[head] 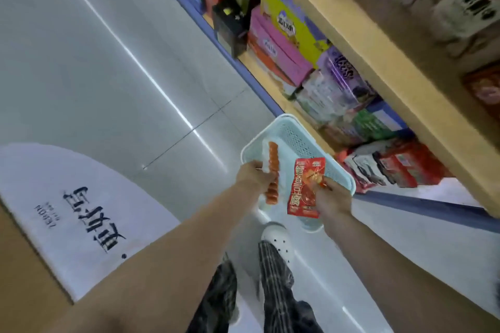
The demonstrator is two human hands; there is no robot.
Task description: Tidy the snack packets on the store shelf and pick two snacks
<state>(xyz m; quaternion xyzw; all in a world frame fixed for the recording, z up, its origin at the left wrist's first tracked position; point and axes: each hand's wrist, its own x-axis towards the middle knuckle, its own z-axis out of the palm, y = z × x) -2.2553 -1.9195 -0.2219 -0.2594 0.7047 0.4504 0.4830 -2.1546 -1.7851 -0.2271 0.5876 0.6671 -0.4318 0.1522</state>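
Your left hand [255, 174] grips the sausage packet [272, 174], your right hand [331, 199] the red packet [307, 188]; both picked, the basket [292, 130] just beyond awaits.

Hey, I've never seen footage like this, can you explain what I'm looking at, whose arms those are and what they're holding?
This is one picture from a camera worn on a person's head, looking down, so the arms are the wearer's own. The left hand grips a clear packet of orange twisted snack. The right hand pinches a red packet. Both are held over a pale blue basket below them; what carries it isn't visible. On the right, a wooden shelf holds colourful snack boxes. Below are the floor and the person's white shoe.
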